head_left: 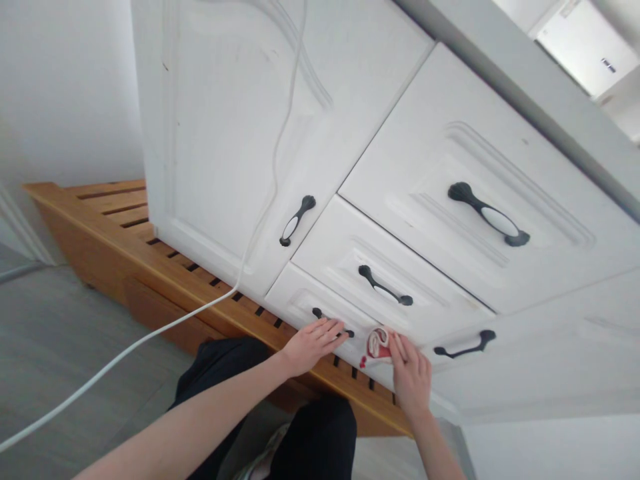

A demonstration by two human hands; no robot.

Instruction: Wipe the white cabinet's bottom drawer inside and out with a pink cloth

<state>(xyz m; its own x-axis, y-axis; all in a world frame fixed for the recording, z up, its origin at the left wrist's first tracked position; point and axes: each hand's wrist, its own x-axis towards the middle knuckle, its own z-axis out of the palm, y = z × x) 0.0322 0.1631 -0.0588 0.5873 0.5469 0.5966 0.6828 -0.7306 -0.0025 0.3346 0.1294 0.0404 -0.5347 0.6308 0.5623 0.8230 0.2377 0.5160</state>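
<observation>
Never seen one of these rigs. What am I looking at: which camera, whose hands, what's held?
No machine here. It's one view, from a camera on a person's head, looking down at their bare hands. The left hand rests at the bottom drawer handle; the fingers of the right hand hold a rolled red-and-white cloth against the drawer front. The white cabinet stands on a slatted wooden base. A white cord runs down past it.

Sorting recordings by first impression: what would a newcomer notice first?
Probably the white cord trailing down the pale cabinet door and off at lower left. Next, the big dark handle on the top drawer, right of centre. Then, low centre, a rolled red-and-white cloth in the right hand.
</observation>
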